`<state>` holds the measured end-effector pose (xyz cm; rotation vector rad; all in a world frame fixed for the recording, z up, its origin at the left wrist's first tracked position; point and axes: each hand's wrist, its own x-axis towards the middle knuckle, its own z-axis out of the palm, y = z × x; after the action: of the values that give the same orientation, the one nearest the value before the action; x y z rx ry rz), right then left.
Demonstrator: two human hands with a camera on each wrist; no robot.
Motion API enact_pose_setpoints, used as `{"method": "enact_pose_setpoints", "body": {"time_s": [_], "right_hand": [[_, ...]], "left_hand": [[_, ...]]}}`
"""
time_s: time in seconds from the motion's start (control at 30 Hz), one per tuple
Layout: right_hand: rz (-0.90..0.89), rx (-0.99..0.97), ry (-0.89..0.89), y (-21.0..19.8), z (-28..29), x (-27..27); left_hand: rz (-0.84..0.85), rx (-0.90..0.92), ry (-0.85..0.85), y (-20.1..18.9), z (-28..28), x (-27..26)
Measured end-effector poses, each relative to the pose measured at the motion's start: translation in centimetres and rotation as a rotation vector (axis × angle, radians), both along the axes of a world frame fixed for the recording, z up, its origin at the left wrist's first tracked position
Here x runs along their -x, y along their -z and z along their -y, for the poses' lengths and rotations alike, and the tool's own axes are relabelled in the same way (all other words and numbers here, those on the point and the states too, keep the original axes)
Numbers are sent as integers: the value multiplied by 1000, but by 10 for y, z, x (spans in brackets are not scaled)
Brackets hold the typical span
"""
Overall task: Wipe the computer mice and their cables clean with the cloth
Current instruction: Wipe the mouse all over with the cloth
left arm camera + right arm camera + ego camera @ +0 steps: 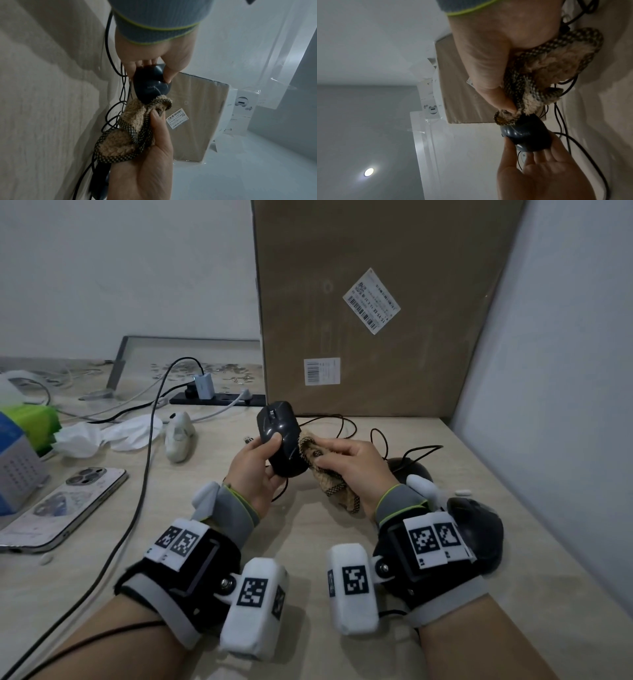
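My left hand [265, 455] grips a black wired mouse [279, 436] and holds it tilted above the table, thumb on its side. My right hand [337, 457] pinches a brown fleecy cloth [337, 489] with a checked edge and presses it against the mouse's right side. In the left wrist view the cloth [133, 129] meets the mouse [150, 86] at its lower end. The right wrist view shows the thumb pushing the cloth [547, 67] onto the mouse [527, 136]. Its thin black cable [342, 426] loops on the table behind. A second black mouse [409, 470] lies beyond my right hand, and a third [479, 529] is partly hidden by my right wrist.
A tall cardboard box [376, 302] stands at the back, with a wall close on the right. On the left lie a phone [65, 501], crumpled tissue [109, 433], a white mouse-shaped device [180, 436], a power strip [219, 398] and a thick black cable [144, 474].
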<state>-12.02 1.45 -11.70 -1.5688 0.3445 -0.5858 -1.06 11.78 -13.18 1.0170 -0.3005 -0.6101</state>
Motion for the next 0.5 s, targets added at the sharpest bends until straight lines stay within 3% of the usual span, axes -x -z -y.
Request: {"method": "enact_pose_setpoints", "body": {"time_s": [0.23,0.5], "right_hand": [[68,20,18,0,-2,1],[95,203,157,-2,1,0]], "left_hand": [[54,-5,38,-3,1,4],[90,-89,173,-8,0,10]]}}
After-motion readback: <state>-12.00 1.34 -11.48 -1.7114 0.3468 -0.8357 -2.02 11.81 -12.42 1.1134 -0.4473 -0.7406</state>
